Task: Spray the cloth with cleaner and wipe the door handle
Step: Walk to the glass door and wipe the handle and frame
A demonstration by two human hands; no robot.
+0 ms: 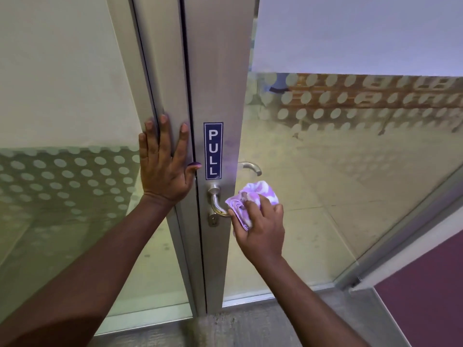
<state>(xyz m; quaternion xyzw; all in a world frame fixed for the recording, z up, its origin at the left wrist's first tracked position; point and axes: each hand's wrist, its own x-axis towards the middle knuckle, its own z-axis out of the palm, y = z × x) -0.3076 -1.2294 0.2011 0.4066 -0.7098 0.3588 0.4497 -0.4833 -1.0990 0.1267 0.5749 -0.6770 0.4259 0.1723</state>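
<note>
My right hand [260, 226] was clenched around a bunched-up purple and white cloth [250, 196], pressing it onto the far end of the lever door handle [216, 201], so most of the lever was hidden under the fabric. Only the bend and the round base next to the cloth were showing, with the keyhole [213, 219] right below the handle. My left hand [165, 166] was flat and open on the metal door frame [172, 71], left of the handle, gripping nothing. A blue PULL sticker [213, 151] sat just above the handle. Biggest risk I figured: leaning on the lever too hard would push it down and unlatch the door, or the cloth would slide off the end and I'd miss the underside.
</note>
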